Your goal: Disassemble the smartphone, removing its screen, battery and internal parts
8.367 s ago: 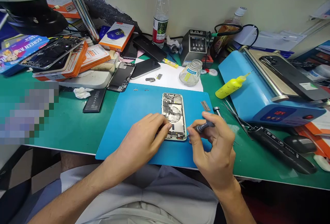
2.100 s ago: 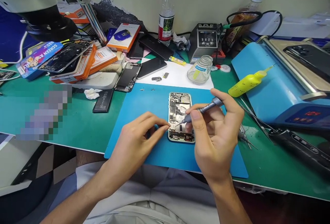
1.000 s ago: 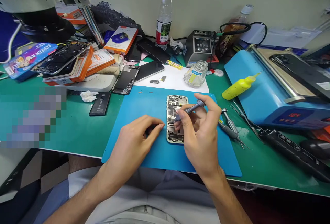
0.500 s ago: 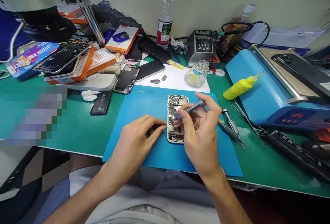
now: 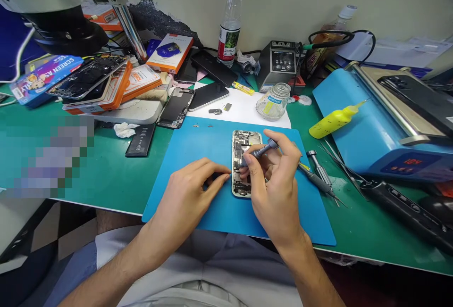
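An opened phone body (image 5: 241,143) with its innards showing lies on a blue work mat (image 5: 198,146). My right hand (image 5: 276,189) pinches a grey precision screwdriver (image 5: 261,150), its tip down on the phone's inside near the left edge. My left hand (image 5: 187,196) rests on the mat with thumb and forefinger closed against the phone's left side; whether anything small sits between them is hidden.
Two more screwdrivers (image 5: 320,177) lie right of the mat by tweezers. A yellow squeeze bottle (image 5: 332,120) leans on a blue machine (image 5: 385,128). A glass jar (image 5: 274,102), soldering station (image 5: 278,64), water bottle (image 5: 230,19), microscope (image 5: 60,10), phone screens and boxes crowd the back.
Over the last second my right hand has kept the screwdriver on the phone with only small shifts. Earlier it worked at the phone's lower right edge, then moved up to the middle.
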The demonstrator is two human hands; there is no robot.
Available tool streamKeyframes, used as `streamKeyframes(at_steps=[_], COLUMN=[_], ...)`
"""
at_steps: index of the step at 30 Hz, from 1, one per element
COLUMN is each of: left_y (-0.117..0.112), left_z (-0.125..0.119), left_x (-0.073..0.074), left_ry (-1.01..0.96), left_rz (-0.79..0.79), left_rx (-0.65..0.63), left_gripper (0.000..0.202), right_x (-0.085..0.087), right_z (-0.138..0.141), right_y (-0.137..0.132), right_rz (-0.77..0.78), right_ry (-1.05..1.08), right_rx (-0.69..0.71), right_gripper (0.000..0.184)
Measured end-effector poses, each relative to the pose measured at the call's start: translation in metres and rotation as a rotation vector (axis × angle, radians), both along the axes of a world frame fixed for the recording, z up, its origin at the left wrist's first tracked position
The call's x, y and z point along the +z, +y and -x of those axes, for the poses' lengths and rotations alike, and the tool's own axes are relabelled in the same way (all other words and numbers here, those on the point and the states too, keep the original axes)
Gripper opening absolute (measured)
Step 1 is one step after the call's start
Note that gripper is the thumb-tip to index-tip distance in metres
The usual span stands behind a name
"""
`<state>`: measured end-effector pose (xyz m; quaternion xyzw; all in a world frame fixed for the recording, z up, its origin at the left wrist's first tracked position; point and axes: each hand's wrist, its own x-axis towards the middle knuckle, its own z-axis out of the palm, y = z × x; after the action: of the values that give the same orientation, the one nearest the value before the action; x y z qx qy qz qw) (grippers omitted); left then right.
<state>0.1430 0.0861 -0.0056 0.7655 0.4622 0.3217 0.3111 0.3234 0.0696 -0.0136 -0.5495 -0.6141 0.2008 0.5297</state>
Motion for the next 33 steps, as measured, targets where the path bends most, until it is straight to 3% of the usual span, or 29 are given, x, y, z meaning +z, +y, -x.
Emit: streamKeyframes(at_steps=[6, 9, 14, 21, 27, 29, 33], left_y=[0.000, 0.000, 0.000, 0.001, -0.001, -0.003, -0.005], left_z=[0.000, 0.000, 0.002, -0.001, 0.000, 0.003, 0.008], left_x=[-0.001, -0.002, -0.002, -0.001, -0.001, -0.004, -0.010], left_ry=[0.007, -0.001, 0.000, 0.036, 0.034, 0.027, 0.010], left_rz=[-0.016, -0.013, 0.000, -0.038, -0.015, 0.003, 0.028], left_rx=[0.004, 0.001, -0.001, 0.007, 0.014, 0.022, 0.037], left_gripper=[0.012, 0.012, 0.012, 0.012, 0.010, 0.012, 0.021], right_x=[-0.001, 0.002, 0.001, 0.000, 0.002, 0.005, 0.021], right_z=[0.001, 0.000, -0.003, -0.003, 0.004, 0.003, -0.027], right_y=[0.000, 0.001, -0.001, -0.002, -0.007, -0.008, -0.010], right_rz=[-0.235, -0.252, -0.211, -0.110, -0.077, -0.081, -0.086], right_ry=[-0.364, -0.425, -0.344, -0.181, 0.091, 0.088, -0.111], right_rx=[0.002, 0.059, 0.049, -0.019, 0.080, 0.013, -0.341], right_gripper=[0.064, 0.068, 0.070, 0.058, 0.049, 0.048, 0.055])
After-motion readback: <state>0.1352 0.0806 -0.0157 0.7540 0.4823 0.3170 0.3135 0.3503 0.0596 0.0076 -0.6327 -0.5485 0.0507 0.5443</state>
